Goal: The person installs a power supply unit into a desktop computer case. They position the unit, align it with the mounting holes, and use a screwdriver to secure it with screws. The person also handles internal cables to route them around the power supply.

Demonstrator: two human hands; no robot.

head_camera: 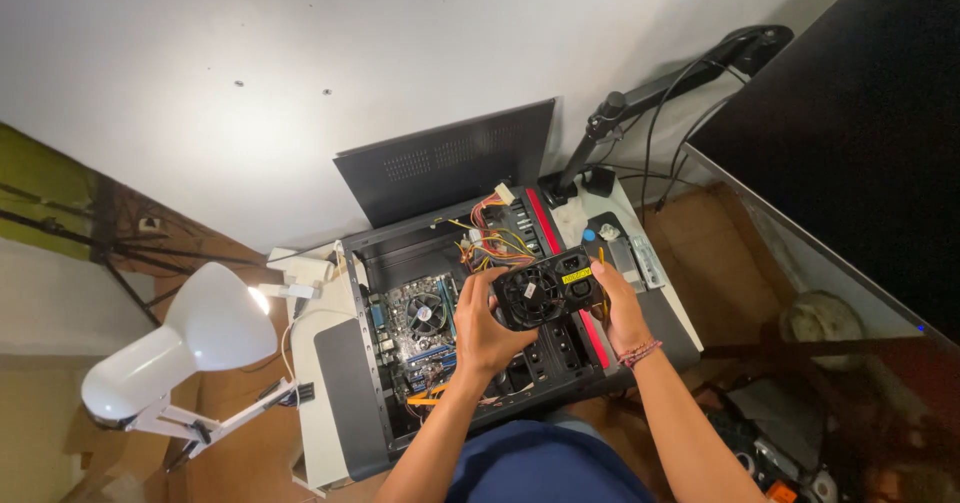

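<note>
A black power supply unit [546, 290] with a round fan grille and a yellow label is held above an open computer case [385, 245] lying on its side. My left hand [484, 325] grips its left end. Gripping the right end is my right hand [617, 305], which has bead bracelets at the wrist. Yellow, red and black cables [492, 240] trail from the unit into the back of the case. Inside the case, left of my hands, lies the motherboard with a small cooler fan [424, 314].
A white desk lamp [185, 343] shines at the left of the case. The case's dark side panel [445, 168] leans on the wall behind. A black monitor [860, 133] on an arm [650, 93] stands at the right. Clutter lies on the floor at lower right.
</note>
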